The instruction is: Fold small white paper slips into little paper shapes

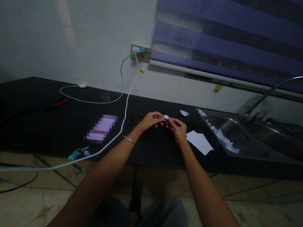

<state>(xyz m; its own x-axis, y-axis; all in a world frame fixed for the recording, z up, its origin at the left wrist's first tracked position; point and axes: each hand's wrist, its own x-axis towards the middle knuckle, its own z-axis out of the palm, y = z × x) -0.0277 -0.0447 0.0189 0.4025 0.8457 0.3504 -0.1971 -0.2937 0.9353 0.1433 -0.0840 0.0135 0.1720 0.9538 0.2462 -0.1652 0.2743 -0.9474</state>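
Observation:
Between my two hands, just above the dark countertop, is a small piece of white paper (166, 117). My left hand (152, 121) pinches its left side, a thin bangle on that wrist. Fingers of my right hand (177, 127) close on the paper's right side. Most of the paper is hidden by the fingers, so its folds cannot be made out. Flat white paper sheets (200, 142) lie right beside my right hand. Behind them sits a small folded paper piece (184, 113). Several more folded paper pieces (222, 138) line the sink's left edge.
A metal sink (255, 146) with a curved faucet (277, 86) is at the right. Left of my hands lie a blurred-out phone-shaped object (101, 129), a white cable (124, 114), a teal cable (96, 103) and a red pen-like object (61, 102). A wall outlet (146, 55) is behind.

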